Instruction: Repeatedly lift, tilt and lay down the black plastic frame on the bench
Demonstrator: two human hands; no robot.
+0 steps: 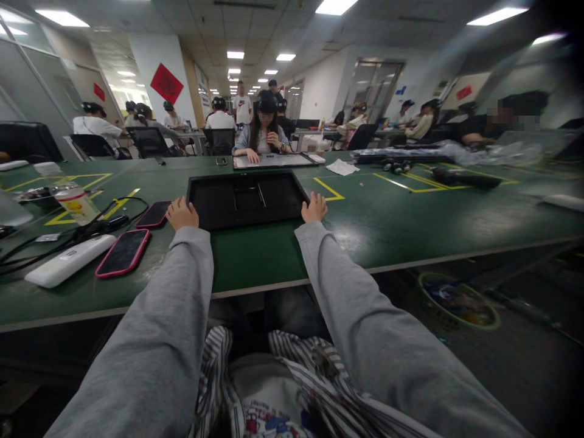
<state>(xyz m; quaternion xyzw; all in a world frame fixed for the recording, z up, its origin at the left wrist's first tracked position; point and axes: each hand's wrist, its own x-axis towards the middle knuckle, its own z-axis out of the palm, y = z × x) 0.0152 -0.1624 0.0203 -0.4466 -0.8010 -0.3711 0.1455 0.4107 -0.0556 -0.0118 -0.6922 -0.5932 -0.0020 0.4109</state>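
A flat black tray with shallow compartments lies on the green table straight ahead of me. My left hand is curled round its near left corner. My right hand grips the near right corner, fingers bent over the rim. Both arms are stretched out in grey sleeves. The tray rests flat on the table.
Two red-cased phones, a white power bank, black cables and a plastic bottle lie to my left. A person sits opposite over another tray. A basket stands on the floor right.
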